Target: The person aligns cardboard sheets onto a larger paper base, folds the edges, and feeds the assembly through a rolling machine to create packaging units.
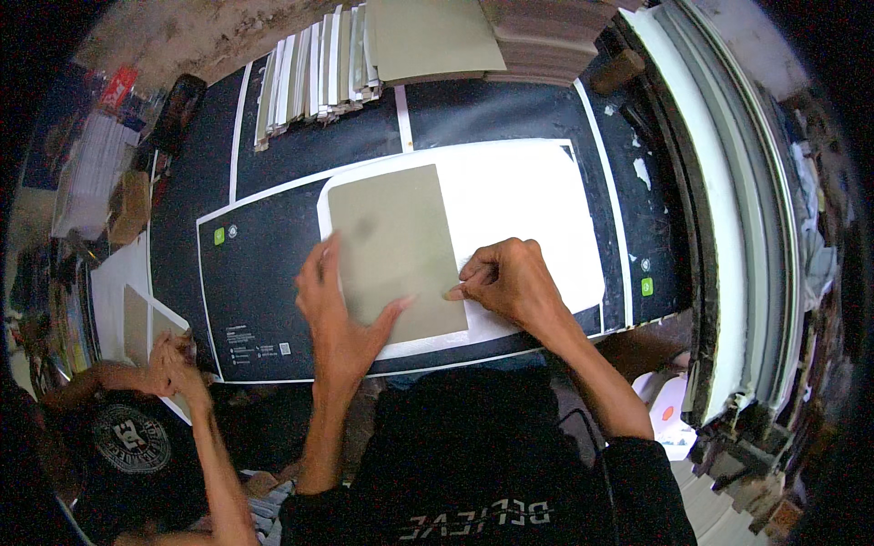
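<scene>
A grey-brown rectangular board (pixel 396 246) lies on a larger white sheet (pixel 523 200) with rounded corners, in front of me on the dark printed work surface. My left hand (pixel 341 305) is at the board's left and near edge, thumb and fingers spread wide, with the thumb over the board; it is slightly blurred. By the board's right edge, my right hand (pixel 514 282) has its fingers curled and the thumb pressed to the fingertips. Whatever that pinch holds, if anything, is hidden. The white sheet shows below the right hand and along the board's near edge.
At the far side stand a row of upright board pieces (pixel 314 73) and a stack of grey boards (pixel 437 41). Long rolls (pixel 719 182) line the right side. At lower left, another person's hands (pixel 173 369) work over grey and white pieces. Stacked paper (pixel 91 182) sits far left.
</scene>
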Motion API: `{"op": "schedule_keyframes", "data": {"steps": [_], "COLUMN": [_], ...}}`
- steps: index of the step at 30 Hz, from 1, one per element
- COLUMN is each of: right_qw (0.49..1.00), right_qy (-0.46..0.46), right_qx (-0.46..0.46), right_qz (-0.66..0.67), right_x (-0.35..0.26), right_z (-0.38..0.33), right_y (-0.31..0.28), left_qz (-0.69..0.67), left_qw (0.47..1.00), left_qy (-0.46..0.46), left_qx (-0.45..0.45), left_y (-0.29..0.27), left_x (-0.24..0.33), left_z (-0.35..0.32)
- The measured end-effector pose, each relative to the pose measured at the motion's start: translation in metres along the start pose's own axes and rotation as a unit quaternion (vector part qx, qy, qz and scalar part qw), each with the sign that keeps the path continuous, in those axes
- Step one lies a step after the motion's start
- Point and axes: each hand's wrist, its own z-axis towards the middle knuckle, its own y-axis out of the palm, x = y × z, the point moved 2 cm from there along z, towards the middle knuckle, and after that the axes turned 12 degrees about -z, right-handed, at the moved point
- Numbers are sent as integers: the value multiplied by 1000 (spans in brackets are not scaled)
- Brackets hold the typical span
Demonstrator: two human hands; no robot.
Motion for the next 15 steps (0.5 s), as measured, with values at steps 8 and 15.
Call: {"op": "schedule_keyframes", "data": {"steps": [8, 15], "right_qw": [1000, 999], "right_qy": [-17, -21], "right_qx": [20, 24], "right_qz": [9, 12], "right_x": [-2, 0], "right_z": [-2, -1], "right_y": [3, 3], "left_qz": [100, 122], "left_qw": [986, 983], "left_qy": [112, 114], "left_qx": [-68, -84], "left_y": [64, 68], "left_x": [-1, 0], "left_z": [52, 50]}}
